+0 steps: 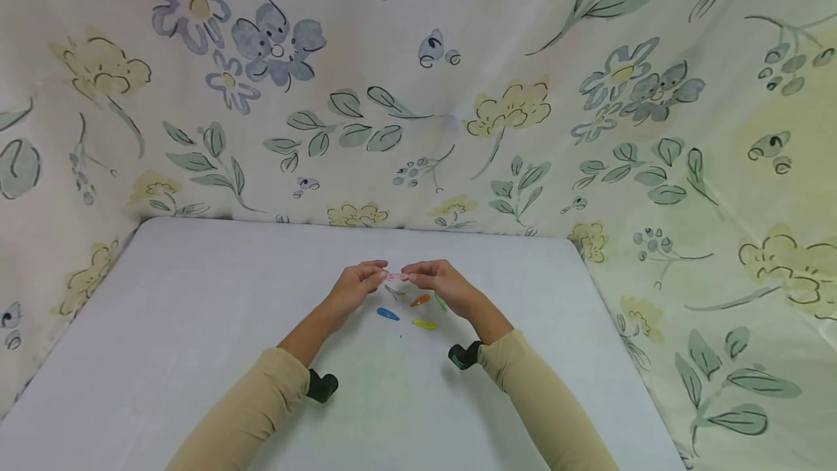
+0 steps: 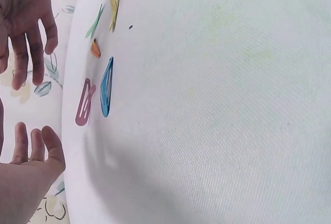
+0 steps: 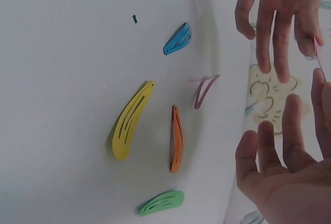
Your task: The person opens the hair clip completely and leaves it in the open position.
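Note:
A pink hair clip [image 1: 396, 277] is held up between both hands above the far part of the table. My left hand [image 1: 356, 287] pinches its left end between thumb and fingertips, and my right hand [image 1: 446, 286] pinches the right end. In the right wrist view a thin pink edge [image 3: 318, 53] shows between the fingertips. Just below the hands lies a mauve snap hair clip [image 3: 205, 92], its two parts spread apart in a V. Nearer me are a blue clip [image 1: 388, 314], an orange clip [image 1: 421, 300], a yellow clip [image 1: 424, 324] and a green clip [image 1: 441, 302].
The clips lie on a white table [image 1: 216, 296]. A small dark speck [image 3: 135, 19] sits near them. Behind the table's far edge hangs a floral cloth [image 1: 392, 158], which continues along both sides. Black wrist mounts [image 1: 322, 386] stick out from the sleeves.

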A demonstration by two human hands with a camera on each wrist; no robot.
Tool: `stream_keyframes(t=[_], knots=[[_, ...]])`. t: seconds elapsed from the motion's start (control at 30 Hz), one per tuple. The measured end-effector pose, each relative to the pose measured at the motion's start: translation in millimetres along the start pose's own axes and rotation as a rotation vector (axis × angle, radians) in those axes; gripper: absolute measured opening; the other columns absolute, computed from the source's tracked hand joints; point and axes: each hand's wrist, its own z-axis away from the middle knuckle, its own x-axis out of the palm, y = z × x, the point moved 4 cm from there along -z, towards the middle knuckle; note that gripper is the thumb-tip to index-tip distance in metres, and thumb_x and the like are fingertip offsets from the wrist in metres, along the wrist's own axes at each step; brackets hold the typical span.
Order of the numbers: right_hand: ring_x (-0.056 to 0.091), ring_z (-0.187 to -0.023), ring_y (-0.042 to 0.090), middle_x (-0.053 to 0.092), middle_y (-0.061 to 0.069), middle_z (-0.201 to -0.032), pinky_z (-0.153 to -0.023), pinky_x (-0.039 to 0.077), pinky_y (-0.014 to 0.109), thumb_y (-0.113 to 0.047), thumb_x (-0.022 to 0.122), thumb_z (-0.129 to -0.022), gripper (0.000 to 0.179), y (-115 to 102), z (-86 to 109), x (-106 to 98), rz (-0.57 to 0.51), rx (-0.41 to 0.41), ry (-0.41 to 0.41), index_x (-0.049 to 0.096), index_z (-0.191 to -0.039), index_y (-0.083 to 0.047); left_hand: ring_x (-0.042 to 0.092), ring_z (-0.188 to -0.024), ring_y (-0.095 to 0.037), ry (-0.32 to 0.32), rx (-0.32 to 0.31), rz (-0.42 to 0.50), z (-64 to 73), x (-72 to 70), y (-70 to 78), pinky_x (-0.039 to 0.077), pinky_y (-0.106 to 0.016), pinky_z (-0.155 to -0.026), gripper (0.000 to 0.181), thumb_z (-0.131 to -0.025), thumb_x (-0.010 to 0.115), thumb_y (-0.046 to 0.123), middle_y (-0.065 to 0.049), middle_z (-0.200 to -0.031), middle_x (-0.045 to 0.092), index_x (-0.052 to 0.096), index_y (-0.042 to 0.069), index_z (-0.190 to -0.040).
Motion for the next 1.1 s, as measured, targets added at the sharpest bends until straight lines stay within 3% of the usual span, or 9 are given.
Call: stream_keyframes(t=[0.23,0.47,0.77,0.93,1.1], knots=[[0.054,-0.127,0.026,0.06,0.01,-0.136,-0.111,0.035,0.05,-0.015,0.056,-0.102,0.027,1.7,-1.9,-0.5,-0.006,-0.004,-0.002,0.068,-0.121,-0.001,0.038,-0.141,-0.031,-0.012,0.009,0.004,2.7,0.4,1.3,0.04,-0.047,-0.108,0.032,-0.102,0.057,0.02,-0.011,-0.149,0.048,0.069,-0.005,-0.118],[0.054,-0.125,0.024,0.062,0.009,-0.133,-0.11,0.036,0.05,-0.014,0.057,-0.101,0.025,3.2,-2.2,0.3,-0.01,-0.002,0.014,0.069,-0.119,-0.001,0.038,-0.141,-0.032,-0.019,0.023,-0.002,2.3,1.4,1.5,0.041,-0.046,-0.107,0.028,-0.102,0.057,0.017,-0.012,-0.148,0.048,0.07,-0.005,-0.113],[0.057,-0.121,0.023,0.065,0.005,-0.127,-0.109,0.036,0.051,-0.016,0.058,-0.101,0.023,3.0,-2.1,1.0,0.027,0.024,0.072,0.072,-0.115,-0.004,0.039,-0.141,-0.031,0.023,0.033,-0.057,0.0,-0.5,1.5,0.038,-0.047,-0.109,0.027,-0.101,0.059,0.019,-0.012,-0.144,0.052,0.071,-0.002,-0.11],[0.055,-0.119,0.024,0.067,0.002,-0.121,-0.107,0.037,0.052,-0.02,0.063,-0.099,0.019,5.9,-3.5,1.6,0.141,0.041,0.132,0.074,-0.111,-0.009,0.038,-0.14,-0.034,0.07,0.051,-0.145,-2.0,-1.5,-2.0,0.028,-0.052,-0.114,0.026,-0.099,0.062,0.021,-0.014,-0.141,0.054,0.072,-0.002,-0.107],[0.053,-0.118,0.027,0.067,0.005,-0.116,-0.105,0.037,0.052,-0.014,0.064,-0.098,0.014,8.6,-6.4,6.3,0.357,-0.088,0.155,0.075,-0.103,-0.009,0.041,-0.137,-0.035,0.107,0.088,-0.268,-3.4,-1.2,-6.4,0.027,-0.054,-0.114,0.019,-0.097,0.066,0.018,-0.014,-0.137,0.057,0.074,0.001,-0.1]])
